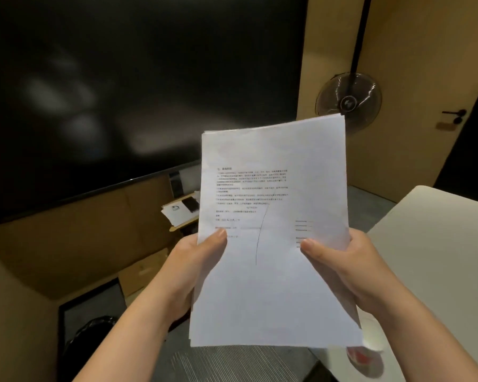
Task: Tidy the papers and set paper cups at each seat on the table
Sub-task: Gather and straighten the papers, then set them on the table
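Left hand (202, 260) and right hand (340, 267), each clamped thumb-over on a side edge of the papers (273, 244) held upright in the air left of the table (431, 244): tidying step, likely next squaring edges and laying down; printed text too small to read.

Paper stack (273, 244) between left hand (199, 260), right hand (340, 266)

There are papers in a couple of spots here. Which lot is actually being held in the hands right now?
The printed stack of papers, gripped by the left hand and right hand. The other papers lie on the small stand behind.
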